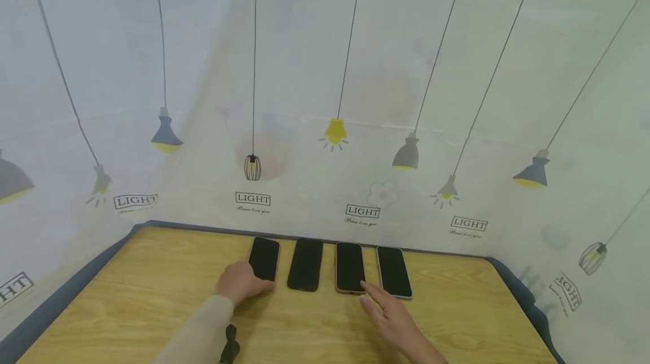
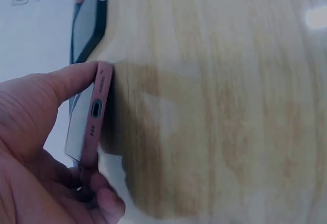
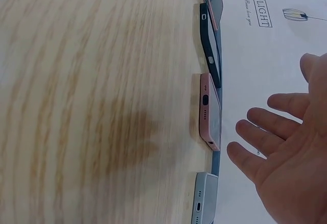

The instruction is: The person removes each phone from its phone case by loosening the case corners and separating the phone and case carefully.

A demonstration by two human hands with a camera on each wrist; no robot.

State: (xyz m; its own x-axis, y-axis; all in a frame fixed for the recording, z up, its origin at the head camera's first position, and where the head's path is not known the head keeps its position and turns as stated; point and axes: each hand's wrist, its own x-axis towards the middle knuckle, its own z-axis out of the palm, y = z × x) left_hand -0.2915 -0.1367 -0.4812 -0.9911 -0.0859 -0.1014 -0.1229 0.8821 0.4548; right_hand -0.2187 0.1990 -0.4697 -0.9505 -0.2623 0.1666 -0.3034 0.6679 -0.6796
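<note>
Four is avoided here: several smartphones lie side by side on the wooden table, dark screens up. My left hand (image 1: 242, 283) holds the leftmost one, a phone in a pink case (image 1: 265, 257), by its near end. In the left wrist view the thumb presses one side of that pink phone (image 2: 96, 109) and the fingers curl at the other. To its right lies a black-cased phone (image 1: 305, 264). My right hand (image 1: 388, 319) hovers, fingers extended, near another pink-cased phone (image 1: 350, 267); the right wrist view shows no phone in it. A white-edged phone (image 1: 394, 272) is rightmost.
The wood-grain table (image 1: 304, 330) has a dark blue edge (image 1: 193, 229) along its back and sides. Behind it rises a pale wall covering (image 1: 304, 70) printed with hanging lamps. A dark object (image 1: 231, 341) shows by the left wrist.
</note>
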